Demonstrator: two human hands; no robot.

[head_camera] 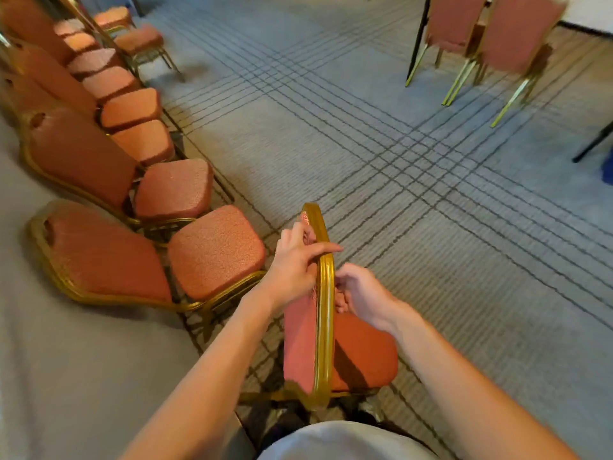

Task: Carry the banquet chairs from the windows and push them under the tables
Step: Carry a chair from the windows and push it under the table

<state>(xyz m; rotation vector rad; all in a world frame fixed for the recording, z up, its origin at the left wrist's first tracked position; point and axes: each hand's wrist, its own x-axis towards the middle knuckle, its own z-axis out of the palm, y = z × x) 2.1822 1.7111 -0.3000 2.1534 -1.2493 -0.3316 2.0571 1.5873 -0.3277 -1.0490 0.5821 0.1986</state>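
Light shirt hem [345,439] at 6 o'clock, closest to the lens; two bare forearms run up from it toward frame centre.

Task item: banquet chair [365,353], red-orange seat and back, gold frame. It stands on the carpet directly ahead of the person, just below centre, seen from behind so that the top rail appears edge-on. Fabric near the rail is frayed.

Left hand [297,263]: on the rear face of the backrest. Index finger lies straight across the gold rail, and the other fingers are loosely bent and spread, not closed round the frame. Thumb not visible.

Right hand [360,293]: on the seat side of the backrest, fingers curled in against the padding just beside the rail, gripping it.

Floor: carpet [331,127], grey-blue, crossed by bands of thin dark lines forming a large plaid.

Room:
- 7 to 11 o'clock: row of chairs [215,250] of the same make, side by side, seats facing the open floor, backs against a plain grey surface [66,360]. Whether that is cloth or wall, cannot tell.
- 1 o'clock: two chairs [517,38], backs to the camera, close together, next to a black leg [418,38].
- 3 o'clock: another dark leg [593,144] at the frame edge.
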